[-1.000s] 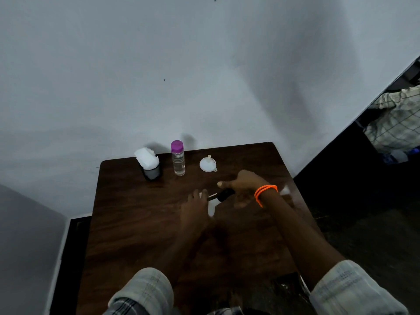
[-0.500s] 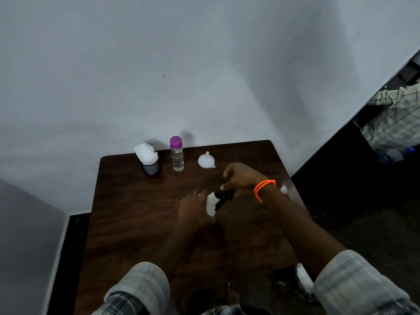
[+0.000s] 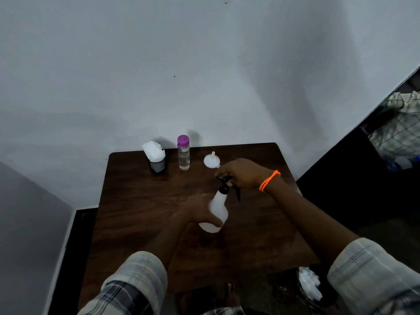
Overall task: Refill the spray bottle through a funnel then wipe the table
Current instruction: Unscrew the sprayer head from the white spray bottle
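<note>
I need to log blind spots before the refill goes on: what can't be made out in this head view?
- Spray bottle: its level is unreadable through the cloudy white wall; the left hand covers its near side.
- Spray head: the right hand hides most of it, so whether it is unscrewed is unclear.
- Clear bottle: label too small.
- White wad: dim, unidentifiable.

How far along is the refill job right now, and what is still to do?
Early stage. Done: nothing visible beyond setup. In hand: the left hand grips the white plastic spray bottle while the right hand holds its black spray head, which is not yet off. Left: the white funnel lies unused, the clear bottle with the purple cap stands capped, the white tissues in the dark holder are untouched, and the brown wooden table is unwiped.
</note>
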Demonstrator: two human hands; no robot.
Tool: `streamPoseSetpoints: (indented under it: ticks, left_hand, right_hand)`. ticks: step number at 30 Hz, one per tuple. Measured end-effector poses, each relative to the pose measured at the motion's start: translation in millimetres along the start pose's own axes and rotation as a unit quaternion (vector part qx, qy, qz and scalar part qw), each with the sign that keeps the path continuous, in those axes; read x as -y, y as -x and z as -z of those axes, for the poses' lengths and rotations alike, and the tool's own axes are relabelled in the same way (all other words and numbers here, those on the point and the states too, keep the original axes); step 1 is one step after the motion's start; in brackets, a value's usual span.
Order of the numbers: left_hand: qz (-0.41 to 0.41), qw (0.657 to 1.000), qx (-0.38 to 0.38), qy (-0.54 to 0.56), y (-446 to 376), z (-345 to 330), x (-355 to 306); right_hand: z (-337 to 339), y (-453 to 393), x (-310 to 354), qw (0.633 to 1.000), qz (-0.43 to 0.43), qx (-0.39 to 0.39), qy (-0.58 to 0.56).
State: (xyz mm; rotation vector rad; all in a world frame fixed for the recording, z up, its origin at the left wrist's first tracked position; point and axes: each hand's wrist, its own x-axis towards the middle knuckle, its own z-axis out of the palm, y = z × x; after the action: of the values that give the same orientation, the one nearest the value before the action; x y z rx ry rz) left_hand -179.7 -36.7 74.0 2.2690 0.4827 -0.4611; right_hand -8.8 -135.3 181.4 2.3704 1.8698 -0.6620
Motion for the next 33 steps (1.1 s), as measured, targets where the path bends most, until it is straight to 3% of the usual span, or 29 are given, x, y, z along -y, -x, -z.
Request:
streamPoseSetpoints:
  ticks: [7,11,13,15,19,23,25,33]
  left_hand:
    - [-0.017,0.988,0.06,0.138,11.0,15.2,-5.5]
    - [-0.008,0.991,0.001,0.136,11.0,17.5,-10.5]
    - [0.013,0.991,-0.068,0.111,9.0,17.0,-16.9]
    - [0.04,0.986,-0.135,0.089,8.8,15.2,-24.9]
    - [0.085,0.975,-0.206,0.022,7.8,5.4,-39.1]
    - [0.079,0.963,-0.257,0.001,13.0,-6.7,-50.7]
    - [0.081,0.956,-0.282,0.015,16.6,-10.9,-55.8]
    - [0.043,0.965,-0.255,0.048,16.2,-18.0,-48.1]
  right_hand:
    - [16.8,3.9,12.0,0.98,0.127,-0.031,0.148]
    - [12.4,7.9,14.4,0.969,0.107,-0.114,0.193]
    - [-2.8,7.2,15.7,0.97,0.026,-0.21,0.121]
    - [-22.9,4.6,21.8,0.95,-0.089,-0.295,-0.045]
    - [-63.3,-3.7,41.3,0.874,-0.249,-0.34,-0.243]
    - [-76.1,-9.9,56.8,0.786,-0.296,-0.419,-0.344]
    - [-77.1,-13.3,57.0,0.761,-0.302,-0.437,-0.373]
    - [-76.1,-11.8,55.1,0.759,-0.286,-0.427,-0.399]
